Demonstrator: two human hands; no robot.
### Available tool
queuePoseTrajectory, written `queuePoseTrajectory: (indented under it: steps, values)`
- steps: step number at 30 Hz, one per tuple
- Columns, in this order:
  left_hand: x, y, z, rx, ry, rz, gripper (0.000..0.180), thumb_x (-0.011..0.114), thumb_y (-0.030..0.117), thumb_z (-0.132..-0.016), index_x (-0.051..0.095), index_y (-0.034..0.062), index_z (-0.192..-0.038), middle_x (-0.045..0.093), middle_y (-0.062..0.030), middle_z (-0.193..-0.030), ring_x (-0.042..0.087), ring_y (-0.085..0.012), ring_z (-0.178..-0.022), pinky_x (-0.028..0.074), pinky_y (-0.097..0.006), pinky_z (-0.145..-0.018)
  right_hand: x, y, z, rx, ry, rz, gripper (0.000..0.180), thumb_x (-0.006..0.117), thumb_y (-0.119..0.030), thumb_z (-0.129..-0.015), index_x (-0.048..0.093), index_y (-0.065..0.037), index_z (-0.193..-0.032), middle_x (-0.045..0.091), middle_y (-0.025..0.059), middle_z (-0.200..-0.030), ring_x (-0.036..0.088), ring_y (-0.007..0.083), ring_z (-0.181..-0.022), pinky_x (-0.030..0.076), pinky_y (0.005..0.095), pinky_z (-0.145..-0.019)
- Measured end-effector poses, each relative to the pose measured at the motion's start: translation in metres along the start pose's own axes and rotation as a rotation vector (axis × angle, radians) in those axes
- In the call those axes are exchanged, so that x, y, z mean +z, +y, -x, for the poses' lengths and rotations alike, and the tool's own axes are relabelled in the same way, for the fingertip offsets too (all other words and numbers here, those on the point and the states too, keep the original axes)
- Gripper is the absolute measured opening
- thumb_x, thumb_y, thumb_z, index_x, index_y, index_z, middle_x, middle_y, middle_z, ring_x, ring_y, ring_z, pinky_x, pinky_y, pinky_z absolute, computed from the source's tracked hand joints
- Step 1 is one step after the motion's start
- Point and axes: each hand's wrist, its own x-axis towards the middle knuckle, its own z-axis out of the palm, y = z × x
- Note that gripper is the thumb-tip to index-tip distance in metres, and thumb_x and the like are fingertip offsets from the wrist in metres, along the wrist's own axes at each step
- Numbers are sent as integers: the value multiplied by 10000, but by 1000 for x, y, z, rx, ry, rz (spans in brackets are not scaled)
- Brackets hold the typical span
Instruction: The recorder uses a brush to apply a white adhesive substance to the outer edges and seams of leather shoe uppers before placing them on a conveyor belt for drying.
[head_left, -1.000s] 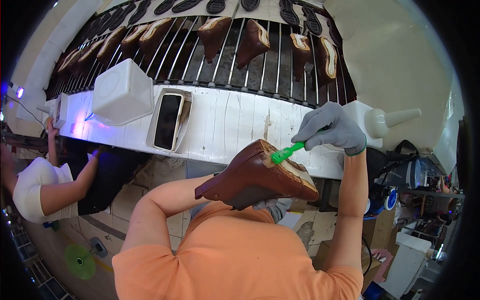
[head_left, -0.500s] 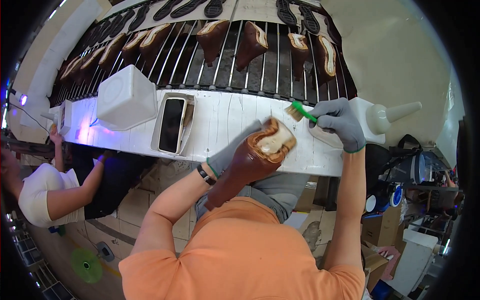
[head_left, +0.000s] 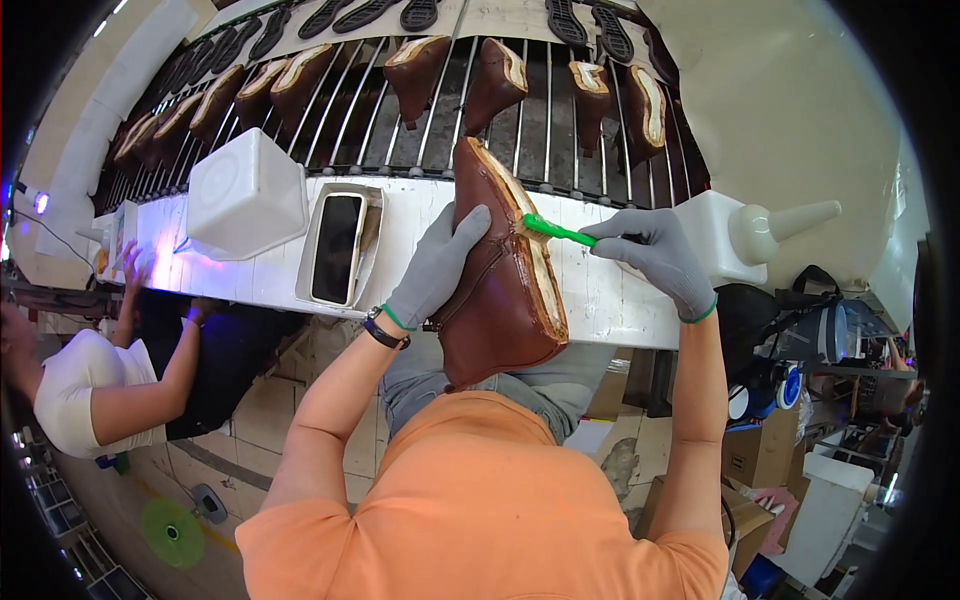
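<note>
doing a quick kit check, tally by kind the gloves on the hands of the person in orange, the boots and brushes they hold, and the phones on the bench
gloves: 2
boot: 1
brush: 1
phone: 1
total: 5

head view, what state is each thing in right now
left hand, gloved, gripping the boot
right hand, gloved, closed on the brush
boot, held up, pale underside facing right
brush, bristles against the boot's underside
phone, screen dark, lying in a tray
tray, open
rack boots, pale undersides showing
soles, tread side up
</note>
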Motion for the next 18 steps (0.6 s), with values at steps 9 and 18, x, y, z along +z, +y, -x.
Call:
queuePoseTrajectory:
  steps: [9,18]
  values:
    - [-4,-1,3,-57,-37,80,608,517,486,-963,504,-42,-1263,614,-100,-1100,576,-138,-974,462,-285,-880,-7,-9,11,-26,-328,-81,193,756,-69,-778,751,-18,-964,679,18,-748,533,54,-651,418,239,-597]
    - [-4,-21,1,-234,-177,193,630,502,513,-959,516,-39,-1260,616,-98,-1113,594,-135,-952,483,-282,-860,-14,-16,11,-141,-511,-81,227,793,-50,-733,746,-1,-950,693,74,-752,620,124,-674,471,270,-624]
